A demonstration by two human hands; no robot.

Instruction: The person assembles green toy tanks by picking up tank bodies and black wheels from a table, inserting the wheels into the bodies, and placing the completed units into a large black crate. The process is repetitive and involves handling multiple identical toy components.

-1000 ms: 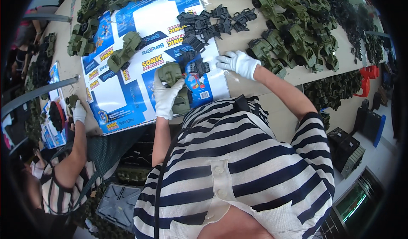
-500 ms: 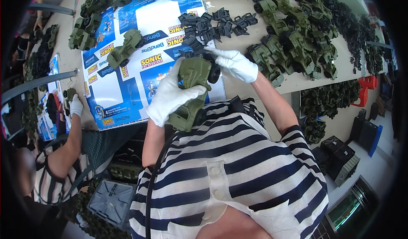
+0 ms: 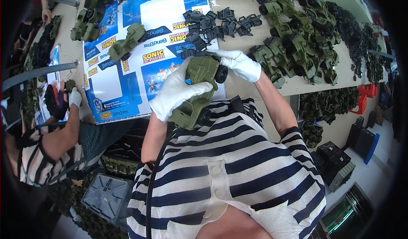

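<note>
Green toy truck raised in the gloved left hand, the right hand now at its upper end
Closest to the striped shirt, the left hand is wrapped round the truck's middle, thumb across its side, holding it tilted near the table edge; a second ago the right hand lay apart from it, over by the small black parts. Now the right fingertips are bunched beside the black wheel, perhaps pinching a little dark piece (too small and shadowed to be sure), so the work seems to have become two-handed. Beyond that come the printed sheet, the clustered black parts, a second green truck lying on the sheet and, off to the right, a crowd of green trucks
</note>
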